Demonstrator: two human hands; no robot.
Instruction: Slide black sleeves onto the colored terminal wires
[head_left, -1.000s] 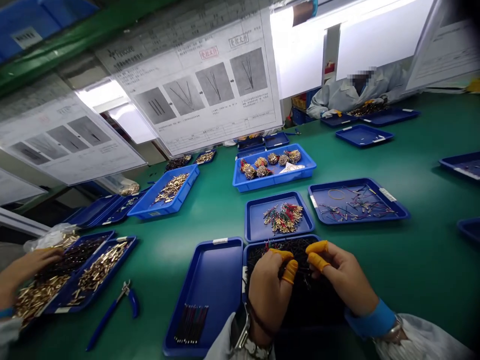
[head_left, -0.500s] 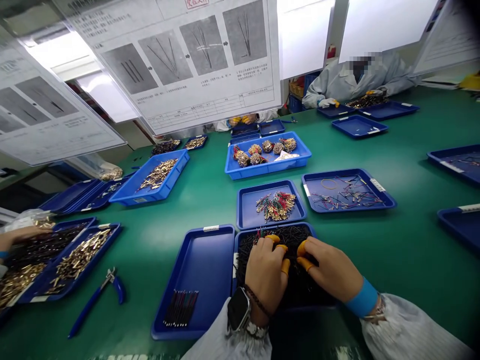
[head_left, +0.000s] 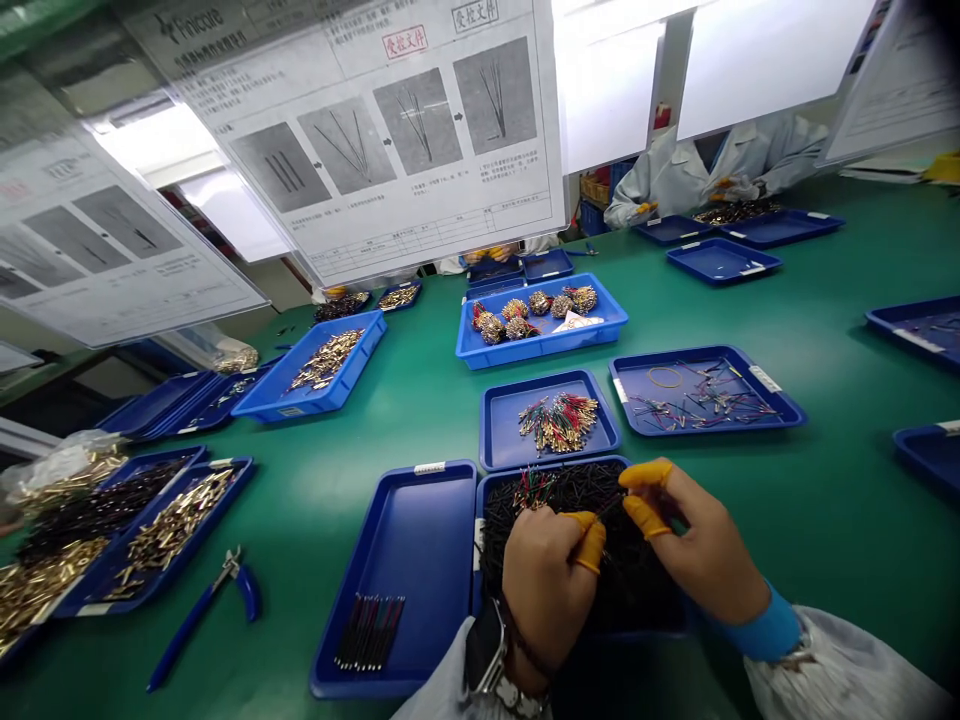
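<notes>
My left hand (head_left: 551,570), in yellow finger cots, is closed in a pinch over a blue tray (head_left: 480,590) heaped with short black tubes (head_left: 592,480). Opposite it, the thumb and forefinger of my right hand (head_left: 694,540) come together above the tray's right side. A thin dark strand seems to span the gap between both sets of fingertips, but it blends into the tubes behind. Red and green wires with metal ends (head_left: 532,487) lie on the tubes, just beyond my left hand. To the left, a tray (head_left: 424,530) holds a row of black-sleeved wires (head_left: 370,632).
Blue-handled cutters (head_left: 206,615) lie at left, near trays of brass parts (head_left: 180,525). Beyond my hands are a tray of wire bundles (head_left: 559,422), a tray of loose wires (head_left: 705,395) and a bin of bundled balls (head_left: 540,345). Instruction sheets (head_left: 375,130) hang overhead; co-workers sit opposite.
Both hands have risen from among the black tubes. My right hand has shifted right, and my left hand has turned into a tighter pinch. The view has tilted slightly.
</notes>
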